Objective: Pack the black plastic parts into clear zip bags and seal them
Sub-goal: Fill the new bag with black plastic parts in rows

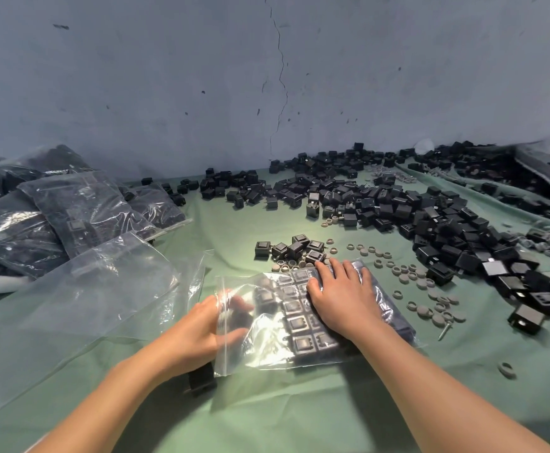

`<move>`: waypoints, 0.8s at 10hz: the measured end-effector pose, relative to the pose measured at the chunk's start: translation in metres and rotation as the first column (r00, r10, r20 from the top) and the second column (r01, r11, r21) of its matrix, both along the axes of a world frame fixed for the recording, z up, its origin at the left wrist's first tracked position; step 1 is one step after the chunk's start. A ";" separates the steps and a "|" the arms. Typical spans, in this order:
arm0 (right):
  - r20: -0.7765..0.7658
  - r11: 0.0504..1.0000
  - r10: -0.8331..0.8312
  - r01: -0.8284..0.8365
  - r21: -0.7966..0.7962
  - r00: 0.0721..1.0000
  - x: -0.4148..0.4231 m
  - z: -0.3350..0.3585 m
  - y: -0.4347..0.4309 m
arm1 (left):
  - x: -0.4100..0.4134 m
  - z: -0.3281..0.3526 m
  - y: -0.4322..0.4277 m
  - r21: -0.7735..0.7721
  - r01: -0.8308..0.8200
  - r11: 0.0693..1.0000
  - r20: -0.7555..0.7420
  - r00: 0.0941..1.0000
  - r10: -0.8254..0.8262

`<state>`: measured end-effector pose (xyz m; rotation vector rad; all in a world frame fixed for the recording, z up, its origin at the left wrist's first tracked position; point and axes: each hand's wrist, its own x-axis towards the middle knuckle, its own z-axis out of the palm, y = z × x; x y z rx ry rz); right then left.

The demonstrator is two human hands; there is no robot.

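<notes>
Counter (267, 416) is covered with green cloth.

9 o'clock of the view: pile of filled clear zip bags (54, 207), dark parts inside, overlapping one another.

8 o'clock, just below the pile: loose empty clear plastic bags (80, 299) lying flat.

Centre, low: left hand (198, 331) is at the zip mouth of the clear plastic zip bag in work (267, 351), on the bag's 9 o'clock edge. Its fingers (237, 302) and thumb reach in behind the film with something dark between them. This area is blurred, so I cannot tell whether they pinch it. One loose black block (201, 380) lies under the left wrist.

Inside the bag: black square plastic parts (299, 325) lie in flat rows, filling its 3 o'clock half.

Right hand (342, 302) lies palm down on the bag over those rows, fingers (342, 273) straight and slightly spread, pressing on the film.

12 o'clock of the bag: small cluster of black parts (293, 248), just beside the fingertips.

2 to 3 o'clock: scattered grey round caps and rings (414, 279), and one screw (445, 330).

1 to 3 o'clock, further out: large heap of loose black parts (430, 217), running to the wall.
</notes>
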<state>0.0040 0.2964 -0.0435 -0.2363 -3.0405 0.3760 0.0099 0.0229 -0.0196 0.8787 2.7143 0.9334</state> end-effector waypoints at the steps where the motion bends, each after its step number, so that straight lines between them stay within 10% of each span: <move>1: -0.006 1.000 0.003 -0.003 0.008 1.000 0.000 0.000 0.001 | 0.000 -0.002 -0.003 -0.052 -0.016 0.999 -0.061 0.998 0.012; 8: 0.017 1.000 0.001 -0.001 0.002 1.000 0.001 0.002 0.000 | -0.005 -0.011 0.000 -0.264 -0.125 0.956 -0.092 0.990 0.104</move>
